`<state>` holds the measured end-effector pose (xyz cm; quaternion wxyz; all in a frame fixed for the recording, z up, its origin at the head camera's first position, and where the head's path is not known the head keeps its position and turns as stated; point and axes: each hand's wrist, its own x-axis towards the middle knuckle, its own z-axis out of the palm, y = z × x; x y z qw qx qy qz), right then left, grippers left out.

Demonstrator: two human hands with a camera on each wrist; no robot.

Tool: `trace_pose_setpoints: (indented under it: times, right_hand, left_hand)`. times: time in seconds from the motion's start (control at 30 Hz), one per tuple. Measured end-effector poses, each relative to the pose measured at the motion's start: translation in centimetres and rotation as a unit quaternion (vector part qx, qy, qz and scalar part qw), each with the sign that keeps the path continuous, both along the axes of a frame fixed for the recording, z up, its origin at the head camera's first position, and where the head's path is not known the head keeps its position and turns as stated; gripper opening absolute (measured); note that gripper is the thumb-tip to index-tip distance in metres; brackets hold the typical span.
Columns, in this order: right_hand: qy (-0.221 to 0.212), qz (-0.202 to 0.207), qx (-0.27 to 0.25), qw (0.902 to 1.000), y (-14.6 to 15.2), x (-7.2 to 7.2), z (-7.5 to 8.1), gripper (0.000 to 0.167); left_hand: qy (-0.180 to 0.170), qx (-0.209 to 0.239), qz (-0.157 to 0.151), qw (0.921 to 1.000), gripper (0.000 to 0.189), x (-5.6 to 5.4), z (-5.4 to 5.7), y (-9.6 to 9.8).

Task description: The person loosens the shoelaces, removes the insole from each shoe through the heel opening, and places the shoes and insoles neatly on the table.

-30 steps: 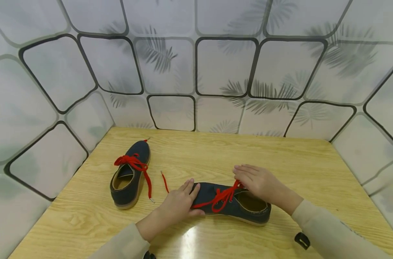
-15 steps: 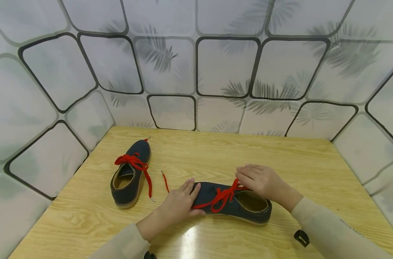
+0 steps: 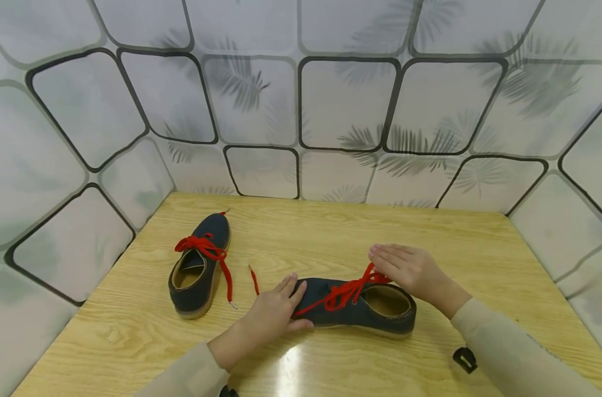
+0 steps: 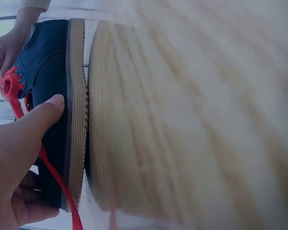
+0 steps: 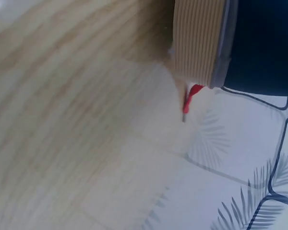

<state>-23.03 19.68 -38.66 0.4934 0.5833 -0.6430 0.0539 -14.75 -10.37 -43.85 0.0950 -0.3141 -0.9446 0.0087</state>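
A dark blue canvas shoe (image 3: 350, 318) lies crosswise on the table, its toe to the left and its opening to the right. My left hand (image 3: 273, 314) holds the toe, with the thumb on the near side; in the left wrist view this thumb (image 4: 43, 115) presses the upper above the ribbed sole (image 4: 77, 124). Over the opening's far edge, my right hand (image 3: 410, 270) pinches part of the red shoelace (image 3: 338, 295), which stretches taut from the eyelets. The pinching fingertips are partly hidden. Another lace end (image 4: 57, 177) runs down past the toe.
A matching shoe (image 3: 189, 295) with a tied red lace (image 3: 202, 248) stands to the left on the wooden table (image 3: 291, 231). One loose lace end (image 3: 253, 279) lies beyond my left hand. Patterned white walls (image 3: 345, 105) enclose the table's back and sides.
My right hand has moved slightly up and right, drawing the red lace tighter. The lace loop near the eyelets has shifted upward, and the shoe has tilted a little. My left hand stays put.
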Motion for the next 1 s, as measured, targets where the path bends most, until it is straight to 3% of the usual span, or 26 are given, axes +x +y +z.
trace_pose_setpoints:
  times: [0.2, 0.47, 0.7, 1.0]
  right_hand:
    - [0.008, -0.01, 0.0, 0.9999, 0.3, 0.1, 0.9, 0.028]
    - [0.002, -0.022, -0.013, 0.9997, 0.9, 0.2, 1.4, 0.027]
    - [-0.004, -0.022, -0.013, 0.9997, 1.6, 0.0, 1.7, 0.027]
    - [-0.004, -0.034, -0.051, 0.9981, 2.2, 0.0, 2.2, 0.024]
  left_hand:
    - [0.01, 0.011, -0.005, 0.9999, 0.075, 0.0, -0.1, -0.1]
    - [-0.014, 0.012, -0.01, 0.9998, 0.075, 0.0, 0.0, -0.4]
    - [0.009, 0.01, -0.028, 0.9995, 0.073, -0.5, 0.1, -0.8]
    - [0.03, -0.003, -0.036, 0.9989, 0.073, -0.6, 0.0, -0.9]
